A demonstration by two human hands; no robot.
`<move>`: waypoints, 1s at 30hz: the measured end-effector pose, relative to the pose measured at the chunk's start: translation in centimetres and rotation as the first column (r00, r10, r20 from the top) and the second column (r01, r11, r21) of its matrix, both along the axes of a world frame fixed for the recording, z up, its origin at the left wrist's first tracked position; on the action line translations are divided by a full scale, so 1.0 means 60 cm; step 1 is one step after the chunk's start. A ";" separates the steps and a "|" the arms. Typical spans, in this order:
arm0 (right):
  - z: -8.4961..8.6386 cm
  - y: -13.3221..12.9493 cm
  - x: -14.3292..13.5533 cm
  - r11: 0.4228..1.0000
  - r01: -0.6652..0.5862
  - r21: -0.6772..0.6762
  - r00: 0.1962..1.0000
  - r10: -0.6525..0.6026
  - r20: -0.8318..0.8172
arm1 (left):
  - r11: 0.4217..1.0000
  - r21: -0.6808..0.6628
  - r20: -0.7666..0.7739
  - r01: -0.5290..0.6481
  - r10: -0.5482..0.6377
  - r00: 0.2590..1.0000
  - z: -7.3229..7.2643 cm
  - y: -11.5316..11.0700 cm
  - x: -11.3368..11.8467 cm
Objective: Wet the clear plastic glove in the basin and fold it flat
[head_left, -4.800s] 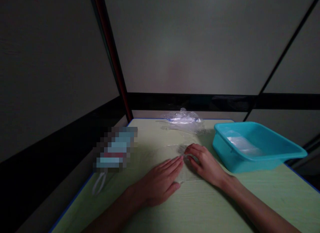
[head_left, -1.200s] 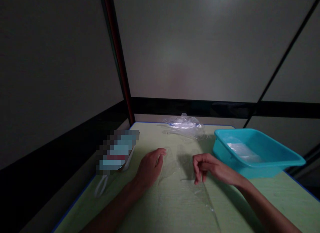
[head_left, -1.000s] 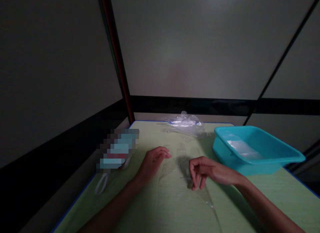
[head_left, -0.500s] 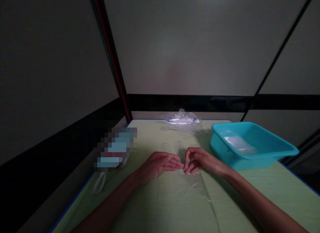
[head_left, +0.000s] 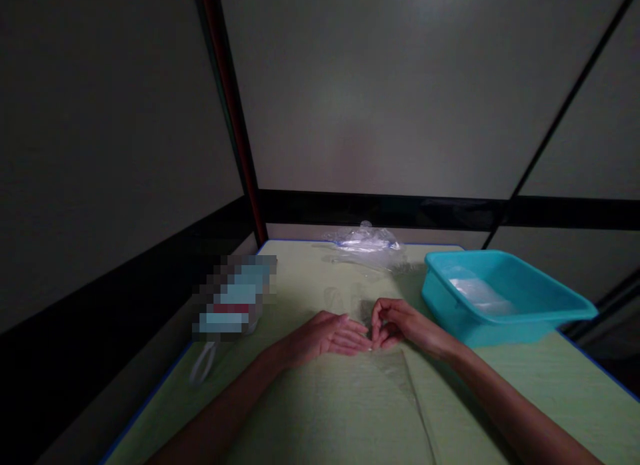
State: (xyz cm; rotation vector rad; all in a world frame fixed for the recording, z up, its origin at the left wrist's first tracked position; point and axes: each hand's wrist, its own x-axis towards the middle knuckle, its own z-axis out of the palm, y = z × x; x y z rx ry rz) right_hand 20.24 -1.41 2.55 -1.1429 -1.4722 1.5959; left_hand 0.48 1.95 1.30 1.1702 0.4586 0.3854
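A clear plastic bag (head_left: pixel 393 385) lies flat on the green table in front of me, its right edge showing as a thin line. My left hand (head_left: pixel 327 335) rests on the bag's far part with fingers stretched out together, palm turned inward. Beside it, my right hand (head_left: pixel 394 324) has its thumb and fingers bent in a pinch at the bag's far edge. The fingertips of both hands almost meet. Exactly how much plastic the right fingers grip is hard to make out.
Crumpled clear plastic (head_left: pixel 369 245) lies at the table's far edge. On the right stands a turquoise basin (head_left: pixel 465 325) holding flat clear bags (head_left: pixel 480 295). A pixelated object (head_left: pixel 235 298) with a white loop (head_left: pixel 203 362) is on the left. Walls border the table (head_left: pixel 295 272) behind and left.
My left hand has flattened and slid slightly right and towards me over the bag. My right hand keeps its pinch nearly in place. The bag looks smoother.
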 end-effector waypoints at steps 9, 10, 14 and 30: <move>-0.011 0.006 0.004 0.999 -0.036 0.027 0.999 0.037 -0.037 | 0.999 -0.041 0.005 -0.036 0.036 0.999 -0.002 -0.010 0.001; -0.011 0.006 0.005 0.999 -0.044 0.032 0.998 0.045 -0.043 | 0.998 -0.045 0.010 -0.036 0.037 0.999 -0.002 -0.011 0.001; -0.004 0.004 0.006 0.998 -0.042 0.049 0.998 0.045 -0.050 | 0.998 -0.054 0.004 -0.025 0.026 1.000 -0.003 -0.009 0.002; 0.061 -0.052 0.000 0.744 -0.310 0.593 0.852 -0.060 0.521 | 0.983 -0.174 0.072 0.056 -0.044 0.996 -0.018 0.012 -0.002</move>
